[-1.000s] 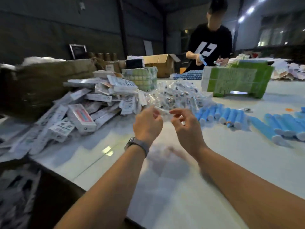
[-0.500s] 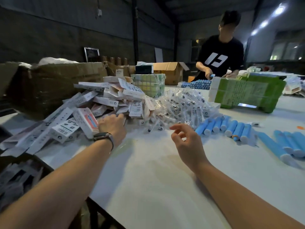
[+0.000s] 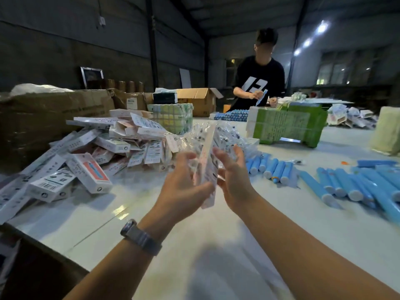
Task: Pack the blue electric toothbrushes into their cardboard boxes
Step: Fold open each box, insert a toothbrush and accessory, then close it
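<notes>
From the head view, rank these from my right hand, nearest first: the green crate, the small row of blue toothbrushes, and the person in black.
From the right hand:
1. Small row of blue toothbrushes, just right.
2. Green crate, beyond.
3. Person in black, far end.

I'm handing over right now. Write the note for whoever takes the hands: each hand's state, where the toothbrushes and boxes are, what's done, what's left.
Left hand: grips a flat white box, held edge-up above the table.
Right hand: open, fingers against the box's other side.
Box pile: on the table to the left.
Toothbrushes: loose in rows on the right, more further right.
Clear bags: heaped behind the held box.
Done: a box is picked up; whether any in the pile are filled cannot be told.
Left: open this box, take a toothbrush, slide it in, close, repeat.
</notes>
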